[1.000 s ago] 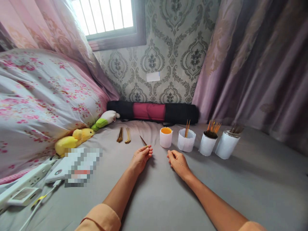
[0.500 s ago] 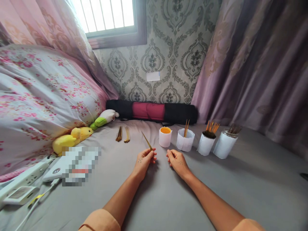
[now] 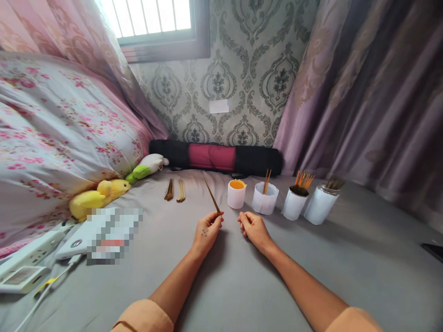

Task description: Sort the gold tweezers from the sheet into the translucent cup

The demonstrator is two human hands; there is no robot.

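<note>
My left hand (image 3: pixel 207 230) is closed in a pinch on the lower end of a thin brown-gold stick (image 3: pixel 212 198), which slants up and away to the left. Beside it, my right hand (image 3: pixel 255 229) is closed, thumb against curled fingers, with nothing showing in it. Just beyond the hands stands a white-wrapped cup (image 3: pixel 236 197) with an orange inside. To its right are a pale cup (image 3: pixel 265 204) with a few thin sticks, a white-wrapped can (image 3: pixel 294 207) of several orange-brown sticks, and a white-wrapped jar (image 3: pixel 320 207) holding darker sticks. All of them stand upright or nearly so.
Two small groups of bent gold-brown sticks, a darker one (image 3: pixel 169 190) and a lighter one (image 3: pixel 180 191), lie on the grey sheet (image 3: pixel 228 281). Plush toys (image 3: pixel 114 189), a white device (image 3: pixel 72 242) and a power strip (image 3: pixel 26 251) are left. A black-and-red roll (image 3: pixel 211 157) lies along the wall.
The view has shifted slightly, so the background sits a little higher and to the left. The stick in my left hand points slightly more upright. My right hand keeps its closed pose.
</note>
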